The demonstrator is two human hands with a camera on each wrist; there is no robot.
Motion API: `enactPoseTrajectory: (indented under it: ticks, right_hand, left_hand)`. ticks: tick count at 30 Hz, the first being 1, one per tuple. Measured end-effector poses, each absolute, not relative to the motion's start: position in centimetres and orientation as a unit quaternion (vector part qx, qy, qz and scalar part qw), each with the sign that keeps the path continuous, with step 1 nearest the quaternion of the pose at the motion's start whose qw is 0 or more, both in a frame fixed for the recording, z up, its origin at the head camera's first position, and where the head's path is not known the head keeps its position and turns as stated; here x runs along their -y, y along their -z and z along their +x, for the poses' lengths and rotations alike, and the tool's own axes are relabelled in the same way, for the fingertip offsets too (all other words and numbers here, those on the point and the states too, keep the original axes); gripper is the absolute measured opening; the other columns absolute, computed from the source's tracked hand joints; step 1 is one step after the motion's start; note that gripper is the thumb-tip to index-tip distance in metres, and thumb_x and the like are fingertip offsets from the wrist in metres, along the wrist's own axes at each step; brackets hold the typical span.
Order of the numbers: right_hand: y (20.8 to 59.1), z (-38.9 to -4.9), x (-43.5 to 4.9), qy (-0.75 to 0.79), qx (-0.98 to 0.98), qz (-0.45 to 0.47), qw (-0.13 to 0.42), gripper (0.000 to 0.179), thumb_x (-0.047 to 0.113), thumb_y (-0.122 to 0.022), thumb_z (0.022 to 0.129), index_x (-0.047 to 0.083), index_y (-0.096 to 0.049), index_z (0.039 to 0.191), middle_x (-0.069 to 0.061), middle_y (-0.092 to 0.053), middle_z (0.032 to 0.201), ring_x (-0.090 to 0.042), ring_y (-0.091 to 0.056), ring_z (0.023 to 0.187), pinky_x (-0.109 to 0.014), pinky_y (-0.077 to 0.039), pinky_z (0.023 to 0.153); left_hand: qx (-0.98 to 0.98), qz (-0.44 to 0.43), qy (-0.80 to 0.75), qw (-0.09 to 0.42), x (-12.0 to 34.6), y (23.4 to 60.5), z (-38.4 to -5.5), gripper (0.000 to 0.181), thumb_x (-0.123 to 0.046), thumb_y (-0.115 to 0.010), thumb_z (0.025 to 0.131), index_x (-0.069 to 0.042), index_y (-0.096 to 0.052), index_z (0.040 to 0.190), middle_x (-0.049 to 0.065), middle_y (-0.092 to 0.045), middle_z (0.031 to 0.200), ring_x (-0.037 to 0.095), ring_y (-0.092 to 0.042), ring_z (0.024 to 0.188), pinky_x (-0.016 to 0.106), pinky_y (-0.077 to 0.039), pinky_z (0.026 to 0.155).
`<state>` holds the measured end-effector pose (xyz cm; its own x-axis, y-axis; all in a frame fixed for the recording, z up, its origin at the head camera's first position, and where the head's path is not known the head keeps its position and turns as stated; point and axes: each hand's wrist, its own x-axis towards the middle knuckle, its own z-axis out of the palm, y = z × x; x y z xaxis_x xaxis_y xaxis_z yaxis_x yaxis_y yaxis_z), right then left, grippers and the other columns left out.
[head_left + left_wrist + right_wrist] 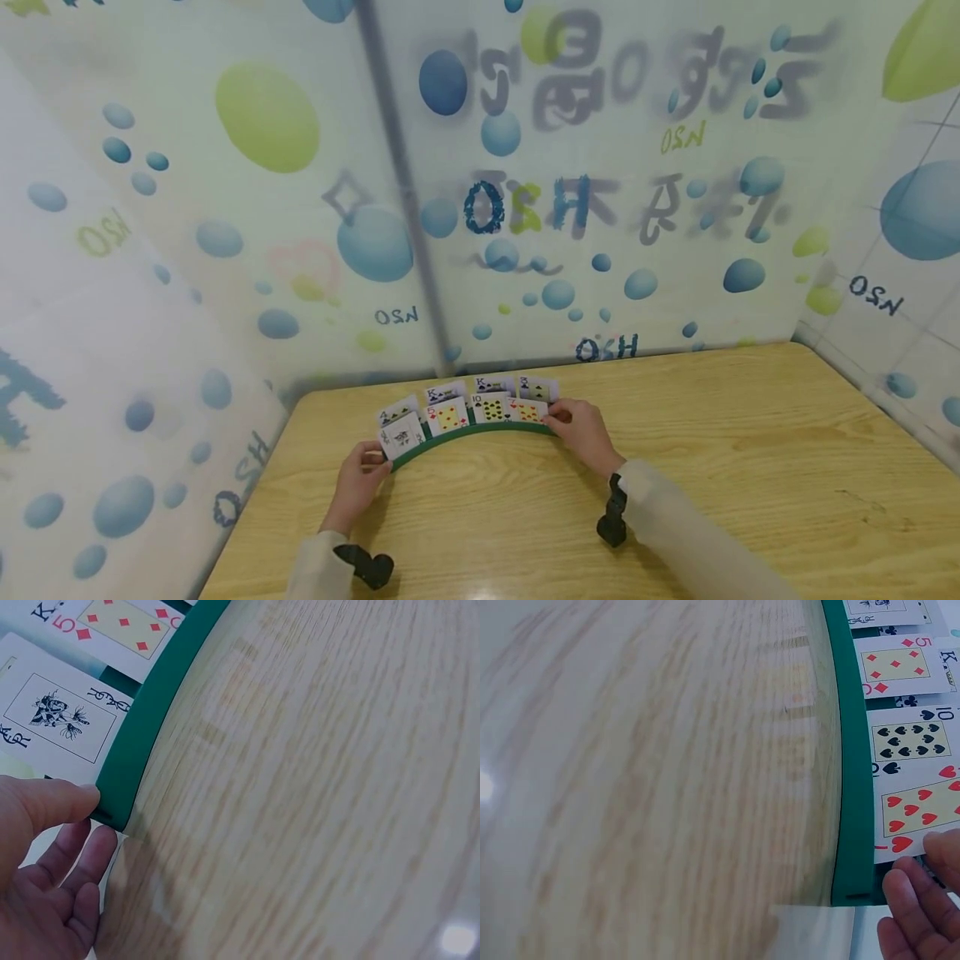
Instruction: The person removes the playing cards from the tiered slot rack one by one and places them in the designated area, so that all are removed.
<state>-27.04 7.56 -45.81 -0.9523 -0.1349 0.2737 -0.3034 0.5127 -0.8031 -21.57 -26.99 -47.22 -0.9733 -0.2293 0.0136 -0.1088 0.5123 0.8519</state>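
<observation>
Facing a wooden table [697, 433] and bubble-printed walls [480, 292], we see the left hand [356, 486] pinching a green holder [150, 724], the right hand [587, 433] pinching a seven of hearts [919, 811].

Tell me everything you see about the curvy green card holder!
The green card holder is a smooth, plastic-looking arc on the wooden table, bowed toward the patterned wall. Two rows of playing cards lean in it. The left hand holds its left end; the right hand is at its right end.
</observation>
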Motion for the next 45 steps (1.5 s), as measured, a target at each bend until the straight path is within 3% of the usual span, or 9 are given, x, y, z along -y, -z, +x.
enactPoseTrajectory:
  ticks: [7, 17, 34, 45]
  right_hand:
    - [46.0, -27.0, -8.1, -0.475, 0.863, 0.131, 0.107, 0.004, 0.012, -0.068, 0.082, 0.008, -0.069, 0.083, 0.000, -0.064, 0.080, -0.012, -0.057, 0.072, -0.030, -0.047, 0.065]
    - [45.0, -26.5, -10.1, -0.481, 0.860, 0.151, 0.084, 0.008, 0.014, -0.065, 0.085, 0.008, -0.068, 0.089, -0.001, -0.065, 0.084, -0.015, -0.059, 0.075, -0.032, -0.048, 0.068]
    - [42.6, -26.5, -18.1, -0.412, 0.893, 0.153, 0.092, 0.014, 0.015, -0.062, 0.087, 0.002, -0.066, 0.093, -0.006, -0.064, 0.086, -0.020, -0.059, 0.077, -0.033, -0.048, 0.065]
    - [43.0, -28.4, -21.6, -0.363, 0.916, 0.151, 0.081, 0.009, 0.009, -0.060, 0.087, 0.000, -0.064, 0.089, -0.006, -0.061, 0.081, -0.019, -0.055, 0.072, -0.034, -0.045, 0.062]
  left_hand:
    - [0.865, 0.104, 0.488, 0.057, 26.9, 47.1, -21.7, 0.029, 0.001, -0.055, 0.087, 0.005, -0.047, 0.114, 0.022, -0.053, 0.103, 0.033, -0.054, 0.094, 0.037, -0.045, 0.074]
    - [0.866, 0.104, 0.485, 0.061, 27.3, 47.4, -20.9, 0.029, 0.002, -0.056, 0.087, 0.007, -0.046, 0.113, 0.023, -0.053, 0.101, 0.033, -0.054, 0.091, 0.037, -0.046, 0.072]
    - [0.867, 0.105, 0.484, 0.052, 27.4, 47.0, -21.3, 0.029, 0.000, -0.055, 0.088, 0.006, -0.045, 0.115, 0.025, -0.053, 0.105, 0.035, -0.053, 0.095, 0.042, -0.044, 0.077]
    - [0.865, 0.097, 0.490, 0.054, 27.1, 47.1, -21.5, 0.030, 0.000, -0.056, 0.087, 0.007, -0.045, 0.115, 0.023, -0.052, 0.102, 0.034, -0.053, 0.093, 0.036, -0.044, 0.073]
